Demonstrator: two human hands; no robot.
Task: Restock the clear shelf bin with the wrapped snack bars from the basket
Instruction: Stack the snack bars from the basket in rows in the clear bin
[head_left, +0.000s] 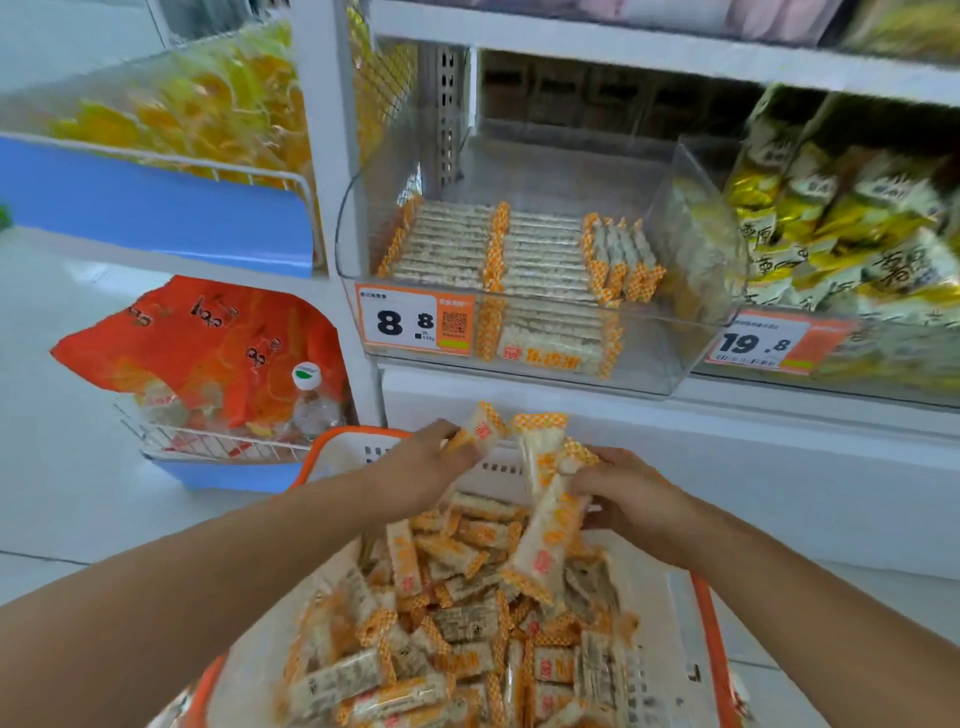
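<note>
Bars (457, 644) in orange-checked wrappers fill the orange-rimmed basket (709, 623) at the bottom centre of the frame. Your left hand (431, 467) pinches one bar (480, 428) above the basket's far rim; your right hand (631, 493) grips several bars (545, 525) fanned upward and downward. Above, at frame centre, the clear shelf bin (696, 249) holds neat rows of the same bars (498, 254), with an orange price label (415, 322) on its front. An orange bag (197, 343) lies left.
</note>
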